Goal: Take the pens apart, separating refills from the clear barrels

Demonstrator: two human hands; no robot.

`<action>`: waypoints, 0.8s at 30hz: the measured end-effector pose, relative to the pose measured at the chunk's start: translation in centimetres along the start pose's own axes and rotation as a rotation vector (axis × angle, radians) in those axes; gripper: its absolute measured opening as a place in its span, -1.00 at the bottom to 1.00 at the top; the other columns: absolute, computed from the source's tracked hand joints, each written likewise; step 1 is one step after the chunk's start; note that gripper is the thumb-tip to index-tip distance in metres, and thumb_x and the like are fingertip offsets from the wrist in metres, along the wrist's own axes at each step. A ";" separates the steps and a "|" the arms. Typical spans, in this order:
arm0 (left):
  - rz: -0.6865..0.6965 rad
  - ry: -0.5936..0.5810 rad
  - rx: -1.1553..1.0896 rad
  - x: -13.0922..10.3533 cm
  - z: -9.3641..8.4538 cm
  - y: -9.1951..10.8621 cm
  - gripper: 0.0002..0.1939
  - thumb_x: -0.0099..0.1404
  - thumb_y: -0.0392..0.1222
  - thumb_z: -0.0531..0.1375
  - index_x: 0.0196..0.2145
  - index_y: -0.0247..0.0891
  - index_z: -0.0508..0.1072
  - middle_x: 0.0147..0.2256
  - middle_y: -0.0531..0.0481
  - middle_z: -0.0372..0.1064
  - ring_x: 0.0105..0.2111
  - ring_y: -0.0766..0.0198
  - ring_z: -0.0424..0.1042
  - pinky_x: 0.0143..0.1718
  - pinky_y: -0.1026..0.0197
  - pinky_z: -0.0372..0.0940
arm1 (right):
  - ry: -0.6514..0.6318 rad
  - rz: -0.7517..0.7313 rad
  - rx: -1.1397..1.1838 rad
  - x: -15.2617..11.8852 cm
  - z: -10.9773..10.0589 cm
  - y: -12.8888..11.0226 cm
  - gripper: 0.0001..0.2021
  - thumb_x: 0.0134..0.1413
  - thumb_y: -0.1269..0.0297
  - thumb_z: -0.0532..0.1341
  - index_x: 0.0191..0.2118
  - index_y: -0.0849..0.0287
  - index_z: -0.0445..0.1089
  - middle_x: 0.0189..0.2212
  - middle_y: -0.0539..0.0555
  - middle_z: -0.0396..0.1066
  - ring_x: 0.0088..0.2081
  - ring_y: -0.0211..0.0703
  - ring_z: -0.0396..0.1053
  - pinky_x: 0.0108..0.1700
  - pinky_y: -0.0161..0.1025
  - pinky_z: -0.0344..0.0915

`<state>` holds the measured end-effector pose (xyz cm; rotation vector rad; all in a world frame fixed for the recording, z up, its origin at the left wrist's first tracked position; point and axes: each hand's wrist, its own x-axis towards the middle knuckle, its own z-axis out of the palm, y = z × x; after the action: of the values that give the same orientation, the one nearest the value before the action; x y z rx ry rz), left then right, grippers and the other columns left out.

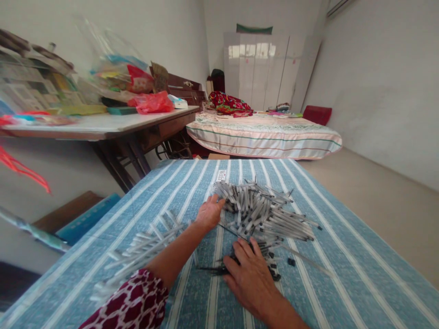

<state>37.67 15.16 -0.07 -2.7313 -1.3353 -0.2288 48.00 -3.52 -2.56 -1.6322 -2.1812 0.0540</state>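
Note:
My left hand (209, 214) reaches to the left edge of a large pile of translucent tubes with black ends (255, 205); its fingers are bent at the tubes, and what they hold, if anything, is too small to name. Nearer to me, my right hand (248, 274) lies palm down with fingers spread over small black pieces (272, 262). Thin black rods (211, 269) stick out left of its fingers. On the left, partly behind my left forearm, lies another pile of whitish tubes (140, 251).
A blue and white striped cloth (192, 183) covers the table. One black piece (291, 262) lies right of my right hand. A side table (120, 123) with bags and a red plastic bag (154, 103) stands at the left. Behind are a bed (267, 135) and a white wardrobe (257, 68).

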 end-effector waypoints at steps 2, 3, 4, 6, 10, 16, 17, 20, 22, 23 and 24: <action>0.016 0.004 0.016 0.5 0.3 -0.3 -0.66 0.16 -0.43 0.00 -0.14 -0.19 0.35 -0.08 -0.10 0.22 -0.10 0.15 0.25 -0.13 0.14 0.22 | 0.024 0.029 -0.014 0.0 0.3 0.8 -0.77 0.10 0.13 0.11 -0.16 0.09 0.35 0.00 0.16 0.27 0.11 0.05 0.08 0.16 0.14 -0.17; 0.028 0.006 0.023 0.7 0.4 -0.5 -0.68 0.17 -0.42 0.00 -0.16 -0.20 0.36 -0.11 -0.10 0.23 -0.11 0.15 0.25 -0.14 0.13 0.22 | 0.035 0.038 -0.016 -0.1 0.4 1.2 -0.78 0.10 0.14 0.12 -0.17 0.08 0.35 -0.01 0.14 0.28 0.10 0.03 0.10 0.16 0.13 -0.16; 0.042 0.008 0.029 0.9 0.4 -0.6 -0.71 0.17 -0.42 -0.01 -0.19 -0.21 0.37 -0.14 -0.10 0.25 -0.13 0.15 0.26 -0.15 0.13 0.23 | 0.049 0.048 -0.016 -0.1 0.4 1.7 -0.79 0.10 0.17 0.12 -0.16 0.07 0.35 -0.03 0.12 0.30 0.09 0.02 0.11 0.16 0.12 -0.16; 0.074 0.011 0.039 1.1 0.4 -1.0 -0.74 0.18 -0.42 -0.01 -0.25 -0.23 0.38 -0.20 -0.10 0.28 -0.14 0.15 0.26 -0.16 0.13 0.23 | 0.082 0.078 -0.020 -0.1 0.3 2.5 -0.82 0.10 0.21 0.14 -0.17 0.07 0.36 -0.07 0.09 0.33 0.08 0.01 0.13 0.16 0.11 -0.15; 0.140 0.022 0.047 1.0 0.5 -1.6 -0.79 0.18 -0.41 0.00 -0.35 -0.27 0.40 -0.30 -0.09 0.31 -0.17 0.16 0.25 -0.13 0.14 0.21 | 0.137 0.133 -0.033 -0.2 -0.1 4.0 -0.83 0.07 0.27 0.16 -0.18 0.08 0.37 -0.10 0.10 0.36 0.05 -0.01 0.16 0.16 0.07 -0.13; 0.183 0.100 0.056 0.0 -1.0 -1.3 -0.75 0.28 -0.32 -0.03 -0.17 -0.23 0.38 -0.27 -0.08 0.30 -0.17 0.19 0.24 -0.09 0.16 0.17 | 0.154 0.157 -0.030 -0.2 -0.3 4.9 -0.82 0.06 0.28 0.17 -0.17 0.07 0.39 -0.12 0.07 0.38 0.02 -0.03 0.20 0.15 0.05 -0.11; 0.178 0.118 0.060 -0.4 -1.4 -0.9 -0.73 0.30 -0.29 -0.05 -0.11 -0.22 0.36 -0.27 -0.09 0.29 -0.18 0.19 0.24 -0.10 0.16 0.17 | 0.155 0.160 -0.029 -0.2 -0.4 4.9 -0.82 0.06 0.29 0.18 -0.17 0.07 0.39 -0.12 0.08 0.38 0.01 -0.03 0.20 0.14 0.05 -0.11; 0.166 0.145 0.063 -2.2 -2.6 0.8 -0.67 0.34 -0.14 -0.10 0.03 -0.11 0.25 -0.31 -0.06 0.27 -0.30 0.24 0.30 -0.24 0.24 0.21 | 0.163 0.170 -0.026 -0.2 -0.6 5.1 -0.83 0.07 0.33 0.16 -0.18 0.09 0.39 -0.11 0.09 0.37 0.01 -0.02 0.20 0.13 0.05 -0.08; 0.164 0.134 0.038 -3.9 -3.1 2.1 -0.63 0.35 -0.06 -0.12 0.09 -0.03 0.16 -0.33 -0.01 0.27 -0.40 0.30 0.32 -0.38 0.31 0.20 | 0.179 0.172 -0.018 -0.4 -0.8 5.2 -0.81 0.07 0.34 0.15 -0.16 0.10 0.38 -0.11 0.10 0.36 0.01 -0.01 0.19 0.12 0.05 -0.07; 0.168 0.123 0.017 -4.9 -3.3 2.8 -0.62 0.35 -0.04 -0.12 0.10 -0.02 0.13 -0.34 0.00 0.28 -0.43 0.31 0.33 -0.42 0.32 0.18 | 0.198 0.164 -0.009 -0.4 -1.0 5.3 -0.79 0.06 0.32 0.16 -0.14 0.11 0.37 -0.10 0.11 0.36 0.01 0.00 0.19 0.12 0.05 -0.07; 0.175 0.109 -0.007 -5.9 -3.4 3.4 -0.62 0.34 -0.03 -0.12 0.10 -0.01 0.13 -0.35 0.02 0.29 -0.44 0.32 0.34 -0.44 0.33 0.17 | 0.228 0.150 0.006 -0.5 -1.1 5.3 -0.75 0.05 0.28 0.17 -0.11 0.13 0.36 -0.09 0.13 0.35 0.01 0.02 0.18 0.12 0.06 -0.07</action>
<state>36.48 7.98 2.17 -2.7757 -1.0641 -0.3633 53.30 -2.60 -3.14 -1.7060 -1.8857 -0.0793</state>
